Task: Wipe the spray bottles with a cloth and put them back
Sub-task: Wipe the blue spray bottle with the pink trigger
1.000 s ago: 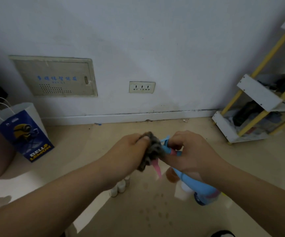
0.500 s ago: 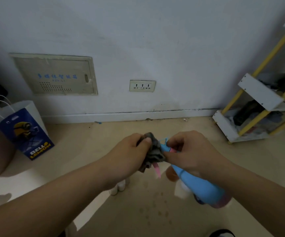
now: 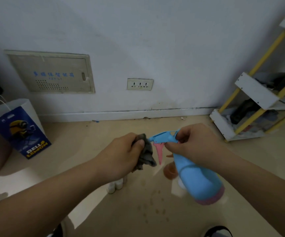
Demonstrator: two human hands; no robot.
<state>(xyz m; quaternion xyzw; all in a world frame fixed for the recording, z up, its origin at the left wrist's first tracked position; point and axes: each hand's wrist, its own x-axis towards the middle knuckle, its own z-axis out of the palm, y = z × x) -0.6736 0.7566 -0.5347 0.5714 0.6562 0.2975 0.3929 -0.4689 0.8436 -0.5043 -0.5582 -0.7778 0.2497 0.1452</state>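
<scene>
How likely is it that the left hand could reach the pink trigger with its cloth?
Probably yes: the left hand holds the cloth right beside the pink trigger, with nothing between them.

Floor (image 3: 90, 139) toward the wall lies open; small white bottles (image 3: 117, 184) and an orange bottle (image 3: 169, 172) crowd below the hands

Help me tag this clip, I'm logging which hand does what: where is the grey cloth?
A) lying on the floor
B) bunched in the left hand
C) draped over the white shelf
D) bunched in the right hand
B: the left hand grips the bunched grey cloth, while the right hand holds the blue spray bottle just below its head.
</scene>
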